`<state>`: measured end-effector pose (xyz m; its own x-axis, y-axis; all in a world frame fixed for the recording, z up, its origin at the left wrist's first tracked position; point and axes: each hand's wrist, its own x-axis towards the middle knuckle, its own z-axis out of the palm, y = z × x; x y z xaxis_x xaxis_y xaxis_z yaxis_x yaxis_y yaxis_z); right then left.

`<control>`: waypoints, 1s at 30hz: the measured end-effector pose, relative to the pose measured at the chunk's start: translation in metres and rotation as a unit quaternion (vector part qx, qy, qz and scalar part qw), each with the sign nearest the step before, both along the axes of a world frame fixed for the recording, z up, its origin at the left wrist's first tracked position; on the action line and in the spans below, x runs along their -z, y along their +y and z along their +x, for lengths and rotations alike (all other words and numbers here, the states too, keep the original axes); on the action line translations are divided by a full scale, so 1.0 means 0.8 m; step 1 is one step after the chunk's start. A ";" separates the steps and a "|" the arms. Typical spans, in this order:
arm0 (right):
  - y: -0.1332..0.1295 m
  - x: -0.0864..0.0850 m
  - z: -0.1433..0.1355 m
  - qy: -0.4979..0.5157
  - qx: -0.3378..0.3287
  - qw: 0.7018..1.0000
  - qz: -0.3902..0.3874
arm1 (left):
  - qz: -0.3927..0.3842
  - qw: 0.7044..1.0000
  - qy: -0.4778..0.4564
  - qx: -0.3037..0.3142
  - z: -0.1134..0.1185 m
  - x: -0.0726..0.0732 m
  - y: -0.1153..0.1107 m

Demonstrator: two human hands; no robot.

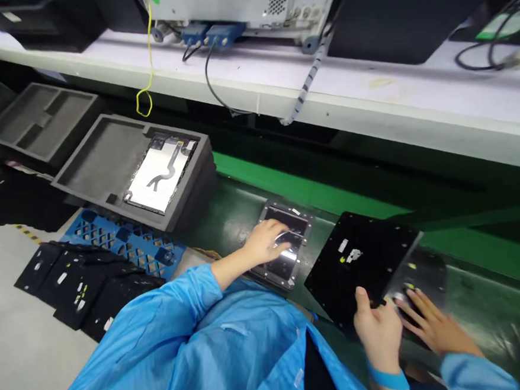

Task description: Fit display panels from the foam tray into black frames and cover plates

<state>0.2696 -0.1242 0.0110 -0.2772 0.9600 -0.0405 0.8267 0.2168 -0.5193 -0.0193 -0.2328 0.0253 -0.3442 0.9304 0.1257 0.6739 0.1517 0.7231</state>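
Observation:
My left hand [267, 242] rests over a flat rectangular screen panel [287, 264] with a glossy dark face and a frame. Its fingers are slightly curled and spread, with thumb and forefinger apart near a bright streak on the glass. Lower right, my right hand [379, 332], wearing a blue wristband, grips the near edge of a black flat panel [362, 253]. That panel is tilted up off the bench and carries small white and yellow stickers. Its edge hides part of my fingers.
A co-worker's hand [433, 325] lies on another dark panel [426, 272] just right of mine. A grey foam tray [101, 152] holds a silver-backed part [160, 172]. Several black panels [83, 284] lie at left. A white shelf [252, 88] with equipment and hanging cables overhangs the green bench.

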 end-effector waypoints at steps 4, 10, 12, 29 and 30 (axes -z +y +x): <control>-0.009 0.034 -0.036 -0.057 0.003 0.995 -0.078 | -0.159 0.983 -0.059 -0.072 -0.003 0.094 -0.076; -0.028 0.046 -0.119 -0.094 -0.031 0.990 -0.102 | -0.116 0.985 -0.024 -0.124 -0.008 0.131 -0.066; -0.029 0.041 -0.135 -0.107 -0.019 0.989 -0.101 | -0.098 0.987 -0.032 -0.126 -0.019 0.134 -0.051; -0.030 0.023 -0.156 -0.051 0.053 0.995 -0.073 | -0.136 0.758 -0.633 -0.082 -0.023 0.063 -0.015; -0.033 0.026 -0.150 -0.044 0.052 0.995 -0.073 | -0.116 0.764 -0.632 -0.058 -0.024 0.048 -0.028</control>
